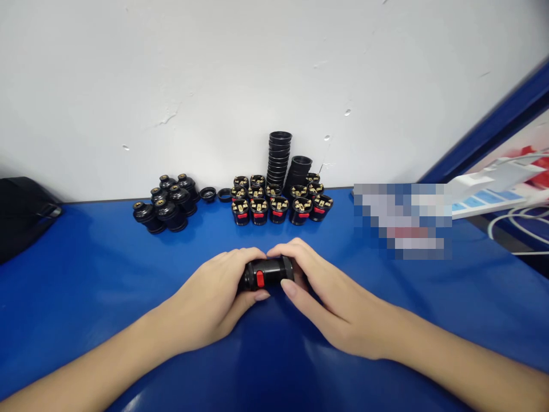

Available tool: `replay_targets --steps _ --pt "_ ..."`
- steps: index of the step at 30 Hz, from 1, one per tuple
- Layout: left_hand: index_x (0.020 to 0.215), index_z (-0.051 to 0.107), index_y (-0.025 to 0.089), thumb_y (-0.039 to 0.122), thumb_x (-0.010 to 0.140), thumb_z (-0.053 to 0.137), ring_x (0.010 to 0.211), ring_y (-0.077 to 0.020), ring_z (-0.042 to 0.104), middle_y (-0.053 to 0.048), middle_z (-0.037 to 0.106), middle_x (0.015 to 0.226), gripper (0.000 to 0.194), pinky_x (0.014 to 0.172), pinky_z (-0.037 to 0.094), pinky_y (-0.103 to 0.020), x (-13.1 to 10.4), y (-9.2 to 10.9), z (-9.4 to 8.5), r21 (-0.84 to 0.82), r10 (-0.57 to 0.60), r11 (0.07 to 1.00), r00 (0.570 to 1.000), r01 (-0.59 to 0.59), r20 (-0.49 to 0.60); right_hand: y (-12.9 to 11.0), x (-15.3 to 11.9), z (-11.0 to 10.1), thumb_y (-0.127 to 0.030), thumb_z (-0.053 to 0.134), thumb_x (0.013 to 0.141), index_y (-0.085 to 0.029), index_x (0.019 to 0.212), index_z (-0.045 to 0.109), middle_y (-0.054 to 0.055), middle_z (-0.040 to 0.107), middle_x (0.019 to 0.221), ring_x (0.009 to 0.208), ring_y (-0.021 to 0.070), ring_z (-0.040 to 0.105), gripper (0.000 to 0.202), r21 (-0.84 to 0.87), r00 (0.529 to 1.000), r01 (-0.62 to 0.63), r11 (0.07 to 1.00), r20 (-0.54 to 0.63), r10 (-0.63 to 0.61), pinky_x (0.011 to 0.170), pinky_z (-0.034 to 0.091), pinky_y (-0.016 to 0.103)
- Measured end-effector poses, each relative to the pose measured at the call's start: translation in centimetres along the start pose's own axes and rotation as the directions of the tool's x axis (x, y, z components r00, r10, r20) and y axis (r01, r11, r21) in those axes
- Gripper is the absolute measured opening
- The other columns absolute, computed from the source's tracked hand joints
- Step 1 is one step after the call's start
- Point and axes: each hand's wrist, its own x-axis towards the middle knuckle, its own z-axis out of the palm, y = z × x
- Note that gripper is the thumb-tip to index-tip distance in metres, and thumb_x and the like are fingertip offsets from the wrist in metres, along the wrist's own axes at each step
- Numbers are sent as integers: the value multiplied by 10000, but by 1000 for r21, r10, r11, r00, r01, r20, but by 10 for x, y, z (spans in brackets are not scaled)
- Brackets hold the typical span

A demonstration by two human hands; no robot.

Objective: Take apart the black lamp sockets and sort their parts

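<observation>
A black cylindrical socket with a red switch lies on its side between my hands, low over the blue table. My left hand is wrapped round its left end, thumb below. Around the right end, near a ridged ring, curl the fingers and thumb of my right hand. Behind them stand several black socket bases with brass contacts and red switches. Two stacks of black threaded rings, one tall and one shorter, rise at the back of that group.
Several black domed caps stand at the back left, with two loose black rings beside them. A black bag sits at the far left. On the right are a blurred item, white boxes and cables. A white wall borders the blue table.
</observation>
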Motion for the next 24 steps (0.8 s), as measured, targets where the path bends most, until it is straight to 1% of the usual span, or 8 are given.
replay_targets --steps 2,5,8,12,16,18,20,24 --pt "1382 426 288 284 1081 584 989 -242 721 -54 714 1183 340 860 580 -403 -1 -1 1 -10 -9 1000 1000 9 -5 1 0 0 -310 480 1125 -219 1387 502 111 657 1210 1044 233 690 279 -8 1000 13 1000 -8 -13 950 601 423" --pt "1412 413 295 284 1079 587 1047 -252 725 -65 715 1242 375 894 581 -415 -2 -2 2 0 -5 1000 1000 5 -9 5 0 3 -340 442 1148 -217 1439 493 135 678 1310 1185 260 690 320 -29 999 15 999 -35 -16 1041 586 468" --pt "1431 408 288 287 1078 587 1083 -263 721 -80 712 1271 396 910 576 -423 -2 -3 3 6 3 1000 1000 -3 -20 8 1 6 -310 390 1164 -228 1493 482 139 667 1391 1290 266 659 351 -58 998 14 998 -56 -18 1111 559 496" --pt "1391 437 280 309 1085 568 983 -243 720 -54 717 1166 334 822 565 -381 -1 -1 0 -28 -42 999 999 41 -19 9 1 7 -289 370 1161 -232 1597 410 143 602 1379 1171 234 697 441 -74 998 16 997 -66 -21 1049 603 457" --pt "1368 438 288 305 1092 536 819 -200 687 1 690 1000 294 711 522 -326 -1 3 -2 -67 -120 991 993 118 -13 12 2 8 -304 314 1168 -231 1694 300 140 579 1294 951 211 709 532 -157 982 -62 986 -185 33 924 652 453" --pt "1366 426 280 320 1094 535 784 -191 673 8 668 960 297 688 510 -315 -3 4 -1 -66 -133 989 991 131 -30 16 2 10 -284 320 1163 -227 1717 270 144 571 1272 947 220 698 559 -238 971 -97 967 -236 39 896 657 458" --pt "1364 405 263 351 1095 546 766 -189 668 6 652 936 316 679 512 -314 -5 2 2 -50 -132 990 989 129 -65 20 2 12 -225 361 1145 -227 1711 302 161 568 1294 1050 253 688 570 -325 971 -83 942 -238 3 924 649 481" --pt "1375 372 246 401 1098 560 786 -204 695 -21 655 965 369 697 550 -338 -10 -4 8 -23 -91 996 991 90 -103 20 0 14 -112 435 1075 -239 1631 447 186 602 1351 1236 330 638 570 -403 987 -10 915 -151 -56 1010 615 583"
